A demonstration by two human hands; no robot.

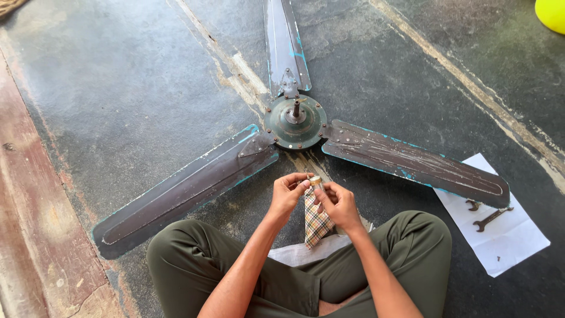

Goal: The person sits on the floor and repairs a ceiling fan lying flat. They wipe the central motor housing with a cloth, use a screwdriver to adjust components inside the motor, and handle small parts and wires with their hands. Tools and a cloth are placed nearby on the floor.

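Sitting cross-legged on the dark floor [135,88], the person holds a small round metal part [315,180] up between both hands, just in front of the hub [294,121] of a dismantled ceiling fan. The left hand [289,191] pinches the part from the left with its fingers closed on the rim, while the right hand [336,203] presses a checked cloth [316,221] against it, fingers curled shut on the fabric. The cloth hangs limp below the hands, its tip over a white sheet [297,254] lying between the knees.

The part looks small, hard and light, probably slick if greasy, so it would likely slip from a loose pinch; the rim, where the left fingers already sit, seems the safest hold. What kind of part it is cannot be told. The cloth is soft and floppy and would fold around whatever it wraps.

The fan itself looks heavy and stiff, its three long blades [188,188] spread flat across the floor, with worn, thin edges best avoided. Its short shaft stands upright at the hub's centre.

Room is tight straight ahead, where the hub and the inner blade ends sit near the hands. To the right, near the edge of the right blade's tip, two spanners [488,217] lie on a second white paper [500,235], well apart from the hands. A yellow object [552,13] shows at the far right corner. Open floor lies between the left and far blades.
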